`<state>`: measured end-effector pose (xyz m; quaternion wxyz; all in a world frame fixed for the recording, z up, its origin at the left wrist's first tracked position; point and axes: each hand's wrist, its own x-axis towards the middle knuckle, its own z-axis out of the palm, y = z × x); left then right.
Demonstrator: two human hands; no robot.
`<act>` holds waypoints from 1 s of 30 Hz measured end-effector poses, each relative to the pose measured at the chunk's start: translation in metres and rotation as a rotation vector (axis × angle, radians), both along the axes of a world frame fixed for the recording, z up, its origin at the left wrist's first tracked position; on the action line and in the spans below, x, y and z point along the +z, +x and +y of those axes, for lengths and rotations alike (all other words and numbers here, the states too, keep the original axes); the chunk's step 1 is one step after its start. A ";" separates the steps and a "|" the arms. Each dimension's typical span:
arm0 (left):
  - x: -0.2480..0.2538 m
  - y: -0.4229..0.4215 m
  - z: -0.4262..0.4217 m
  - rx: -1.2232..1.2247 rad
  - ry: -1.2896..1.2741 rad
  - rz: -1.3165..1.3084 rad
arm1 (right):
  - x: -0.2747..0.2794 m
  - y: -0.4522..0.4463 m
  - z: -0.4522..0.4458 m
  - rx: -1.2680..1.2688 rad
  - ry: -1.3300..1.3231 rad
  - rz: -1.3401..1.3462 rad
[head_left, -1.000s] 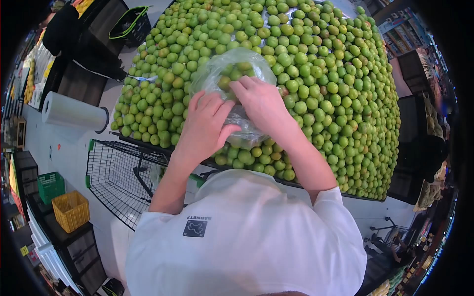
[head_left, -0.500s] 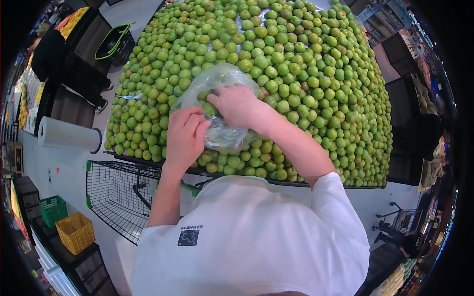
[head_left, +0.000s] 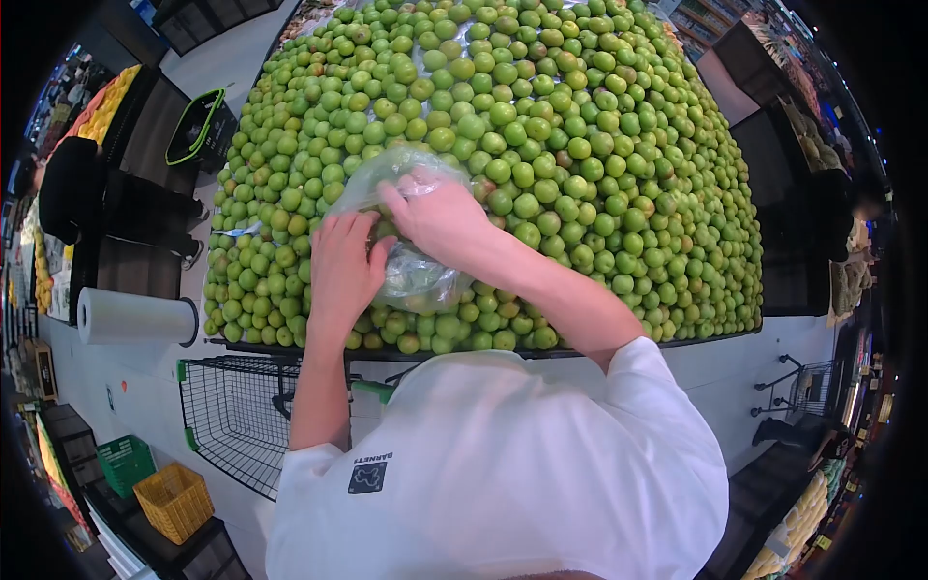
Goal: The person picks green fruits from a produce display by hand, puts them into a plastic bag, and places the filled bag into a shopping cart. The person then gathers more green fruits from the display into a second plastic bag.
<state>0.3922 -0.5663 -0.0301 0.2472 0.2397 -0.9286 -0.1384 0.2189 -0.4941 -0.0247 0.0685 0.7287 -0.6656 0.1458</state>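
A clear plastic bag (head_left: 420,280) lies on a large heap of round green fruits (head_left: 599,174), near the front edge of the stand. My left hand (head_left: 343,261) is at the bag's left side, thumb and fingers closed on its rim. Over the bag's opening, my right hand (head_left: 435,215) reaches in with bent fingers; the fingertips are partly behind the film, and what they hold cannot be made out. Some green shows through the bag between my hands.
A wire shopping cart (head_left: 237,416) stands at the front left. Beyond it are a plastic roll (head_left: 135,317), a green basket (head_left: 126,464) and a wicker basket (head_left: 174,501). A person in black (head_left: 72,193) stands at the left by a black basket (head_left: 201,130).
Both hands and the bag have shifted left and down in the view as the camera turned. My right hand has moved from beside my left hand's fingers into the bag's opening.
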 end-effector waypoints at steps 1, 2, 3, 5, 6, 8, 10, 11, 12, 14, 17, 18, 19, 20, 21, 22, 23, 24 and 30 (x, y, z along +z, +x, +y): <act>-0.002 0.000 -0.001 0.014 0.014 0.002 | 0.010 -0.002 0.007 -0.007 -0.004 0.005; -0.003 0.000 -0.001 0.032 0.029 0.006 | 0.022 -0.004 0.019 0.034 -0.097 -0.296; -0.005 -0.001 -0.001 0.029 0.029 0.013 | 0.032 -0.010 0.029 0.078 -0.189 -0.597; -0.009 -0.002 0.000 0.043 0.034 0.089 | 0.044 -0.035 0.043 0.131 -0.105 -0.991; -0.013 -0.003 0.000 0.039 0.036 0.093 | 0.047 -0.050 0.047 0.188 -0.013 -1.388; -0.020 -0.004 -0.001 0.041 0.012 0.184 | 0.042 -0.091 0.036 -0.099 -0.162 -1.053; -0.020 -0.003 0.001 0.042 0.030 0.194 | 0.029 -0.132 0.020 -0.361 -0.285 -0.590; -0.019 -0.004 0.001 0.047 0.043 0.203 | 0.013 -0.156 0.010 -0.377 -0.326 -0.456; -0.019 -0.005 0.000 0.046 0.039 0.210 | 0.010 -0.167 0.004 -0.363 -0.303 -0.336; -0.020 -0.003 0.000 0.038 0.077 0.245 | 0.002 -0.185 -0.009 -0.339 -0.283 -0.215; -0.016 0.001 0.003 0.035 0.131 0.281 | -0.020 -0.207 -0.024 -0.298 -0.173 0.016; -0.015 0.004 0.003 0.051 0.133 0.280 | -0.026 -0.210 -0.026 -0.292 -0.184 0.016; -0.015 0.007 0.003 0.044 0.114 0.283 | -0.029 -0.210 -0.026 -0.281 -0.189 0.012; -0.015 0.011 0.005 0.044 0.098 0.282 | -0.032 -0.210 -0.024 -0.272 -0.204 0.005; -0.015 0.015 0.006 0.081 0.111 0.271 | -0.031 -0.206 -0.022 -0.290 -0.214 -0.003; -0.015 0.017 0.007 0.085 0.065 0.297 | -0.030 -0.200 -0.018 -0.329 -0.258 0.059; -0.014 0.020 0.007 0.082 0.012 0.322 | -0.030 -0.193 -0.018 -0.372 -0.308 0.120; -0.014 0.024 0.010 0.102 0.028 0.325 | -0.021 -0.176 -0.018 -0.311 -0.345 0.047; 0.004 0.029 0.008 0.013 -0.003 0.192 | 0.043 -0.010 0.026 0.288 -0.332 -0.511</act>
